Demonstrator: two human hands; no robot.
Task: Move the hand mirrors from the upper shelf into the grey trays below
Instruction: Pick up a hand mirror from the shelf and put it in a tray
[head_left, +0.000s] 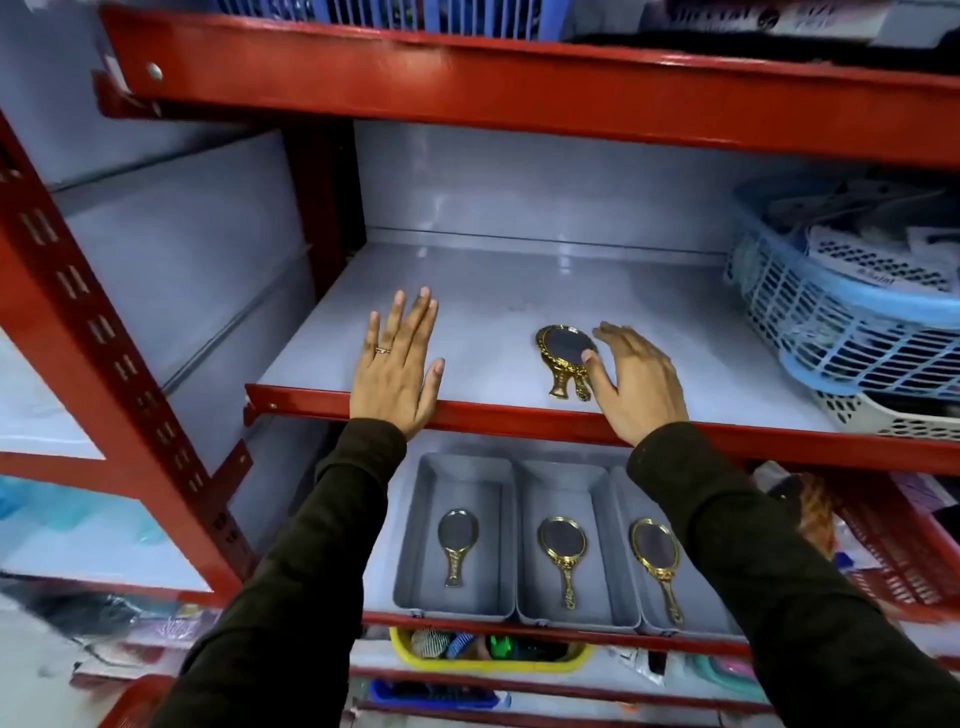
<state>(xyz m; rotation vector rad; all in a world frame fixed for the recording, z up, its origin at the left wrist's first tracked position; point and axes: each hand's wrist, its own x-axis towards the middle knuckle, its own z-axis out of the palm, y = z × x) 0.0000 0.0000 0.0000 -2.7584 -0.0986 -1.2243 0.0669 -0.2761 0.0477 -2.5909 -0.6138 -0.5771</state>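
Observation:
On the grey upper shelf (519, 291) lie gold-framed hand mirrors (563, 356), stacked, two handles showing near the red front edge. My right hand (631, 382) hovers just right of them, fingers apart, thumb touching the top mirror's rim. My left hand (397, 366) is spread flat over the shelf's left part, holding nothing. Below stand three grey trays side by side: the left tray (415, 545) holds a mirror (456, 540), the middle tray (597, 571) a mirror (563, 553), and the right tray (621, 499), partly hidden by my right sleeve, a mirror (655, 561).
A blue slotted basket (831, 312) sits on a white one (883, 415) at the shelf's right end. Red uprights and shelf beams (519, 78) frame the bay. A yellow bin (488, 652) of small items sits beneath the trays, and a red basket (893, 551) lies at the lower right.

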